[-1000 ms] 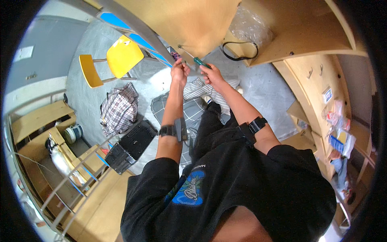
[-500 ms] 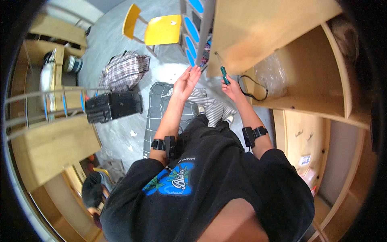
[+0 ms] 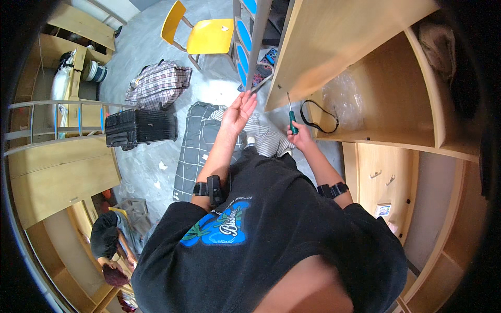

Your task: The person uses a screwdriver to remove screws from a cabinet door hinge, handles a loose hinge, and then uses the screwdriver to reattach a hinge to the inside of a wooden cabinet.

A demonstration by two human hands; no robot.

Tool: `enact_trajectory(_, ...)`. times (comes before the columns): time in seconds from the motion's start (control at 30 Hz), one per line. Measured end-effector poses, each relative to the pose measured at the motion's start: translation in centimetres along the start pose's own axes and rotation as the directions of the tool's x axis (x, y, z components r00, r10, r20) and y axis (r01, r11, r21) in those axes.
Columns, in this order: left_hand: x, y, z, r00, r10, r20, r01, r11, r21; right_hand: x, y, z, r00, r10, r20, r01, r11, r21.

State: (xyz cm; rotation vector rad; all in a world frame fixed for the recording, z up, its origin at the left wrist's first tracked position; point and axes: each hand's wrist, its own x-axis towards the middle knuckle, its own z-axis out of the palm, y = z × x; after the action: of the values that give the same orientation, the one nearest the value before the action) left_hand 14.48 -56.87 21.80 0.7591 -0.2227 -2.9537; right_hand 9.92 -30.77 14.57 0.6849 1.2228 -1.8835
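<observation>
My right hand (image 3: 299,136) is closed around the green handle of a screwdriver (image 3: 293,125), whose thin metal shaft points away from me toward a light wooden panel (image 3: 334,44). No contact between the tip and the panel can be made out. My left hand (image 3: 239,113) is held palm up with its fingers stretched out, and nothing lies in it. Its fingertips are close to the lower end of a grey metal ladder frame with blue steps (image 3: 243,32). Beside the right hand, a black strap or cable loop (image 3: 319,116) and clear plastic wrap (image 3: 344,99) lie in a wooden cabinet (image 3: 396,99).
A yellow chair (image 3: 210,36) stands at the back. On the floor are a plaid bag (image 3: 159,84), a black suitcase (image 3: 141,127) and a dark checked cloth (image 3: 195,141). Another person (image 3: 112,235) bends over at the lower left. A metal rail (image 3: 68,104) runs along the left side.
The screwdriver has come slightly nearer to me and its shaft stands straighter in the picture. The whole view has shifted a little, and more of the other person shows. My left hand stays stretched out.
</observation>
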Motion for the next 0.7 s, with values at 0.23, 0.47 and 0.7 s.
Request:
enact_trajectory(0.23, -1.0, -2.6, 1.7, 0.998, -0.058, -0.035, 0.063, 0.99, 0.128, -12.7, -1.8, 2.3, 0.954, 0.112, 0.28, -0.044, 0.97, -0.24)
enact_trajectory(0.47, -1.6, -3.2, 5.0, 0.988, -0.091, 0.125, 0.09, 0.996, 0.018, -16.5, -2.9, 4.2, 0.898, -0.385, 0.214, 0.44, 0.757, -0.483)
enact_trajectory(0.7, -1.9, -4.3, 5.8, 0.975, -0.117, 0.188, 0.117, 0.993, 0.01, -16.5, -2.0, 4.0, 0.865, -0.461, 0.2, 0.489, 0.679, -0.548)
